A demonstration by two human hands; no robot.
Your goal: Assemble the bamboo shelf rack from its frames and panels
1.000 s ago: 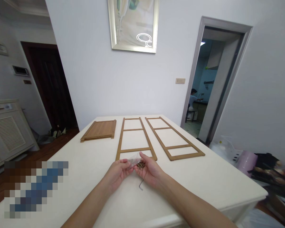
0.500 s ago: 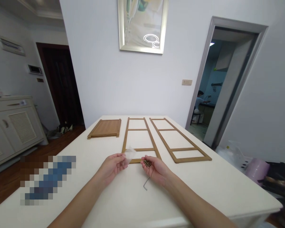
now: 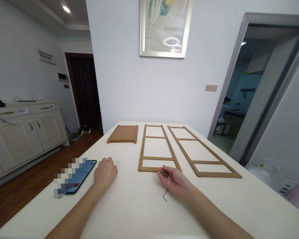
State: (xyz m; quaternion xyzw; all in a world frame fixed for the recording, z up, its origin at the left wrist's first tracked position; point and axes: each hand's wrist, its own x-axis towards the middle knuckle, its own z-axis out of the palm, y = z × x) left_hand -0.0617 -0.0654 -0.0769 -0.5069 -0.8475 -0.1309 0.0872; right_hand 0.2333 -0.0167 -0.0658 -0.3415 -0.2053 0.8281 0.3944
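Note:
My right hand point(image 3: 175, 181) is cupped, palm up, around a small pile of bronze-coloured screws point(image 3: 164, 173). From beneath it sticks out the bent end of a grey hex key point(image 3: 165, 198); whether the hand touches it is unclear. My left hand point(image 3: 106, 172) is low over the table, back up with fingers curled, beside the phone point(image 3: 77, 179). A faint translucent patch, perhaps the plastic bag, shows by its knuckles; the curled fingertips are hidden. Beyond my right hand lies a wooden ladder-like frame point(image 3: 158, 158), with a second wooden frame point(image 3: 209, 162) to its right.
Slatted wooden panels point(image 3: 123, 133) lie stacked at the white table's point(image 3: 134, 212) far left. A wall with a framed picture point(image 3: 161, 54) stands behind. Through the doorway at right, a person point(image 3: 225, 108) is visible. A pale cabinet point(image 3: 27, 132) stands left.
My left hand has moved left and down toward the phone, and the clear plastic bag no longer shows plainly in its fingers. My right hand still cups the screws. The view has turned left.

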